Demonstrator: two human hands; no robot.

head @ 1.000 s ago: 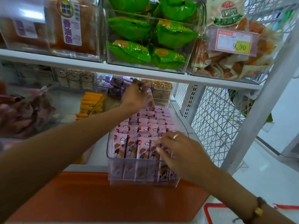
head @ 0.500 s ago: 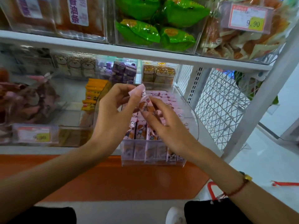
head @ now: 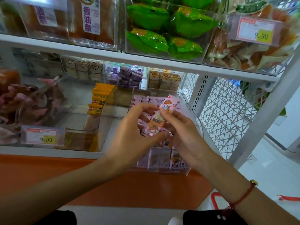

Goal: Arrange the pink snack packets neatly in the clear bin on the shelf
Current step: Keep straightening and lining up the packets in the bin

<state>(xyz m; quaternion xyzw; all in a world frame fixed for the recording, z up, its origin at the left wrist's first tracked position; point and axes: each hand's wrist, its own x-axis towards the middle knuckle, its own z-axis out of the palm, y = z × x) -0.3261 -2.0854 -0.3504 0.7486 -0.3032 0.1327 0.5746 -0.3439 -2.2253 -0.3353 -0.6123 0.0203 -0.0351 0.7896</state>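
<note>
One pink packet held up over the clear bin, waiting for a slot.

The shelf (head: 146, 62) carries the clear bin (head: 191, 111) at its front edge, with rows of pink snack packets (head: 162, 158) standing inside it. Above the bin, the left hand (head: 129, 137) and right hand (head: 183, 135) both curl around one pink packet (head: 159, 117), pinching it lengthwise and tilted. This looks like the straightening step; next it likely needs turning upright and lowering into a gap in the bin's rows.

Hidden behind left hand (head: 129, 137) and right hand (head: 185, 135): most pink snack packets (head: 146, 101) in clear plastic bin (head: 193, 109). Blurred: white-and-yellow price tag (head: 41, 135) small print.
</note>
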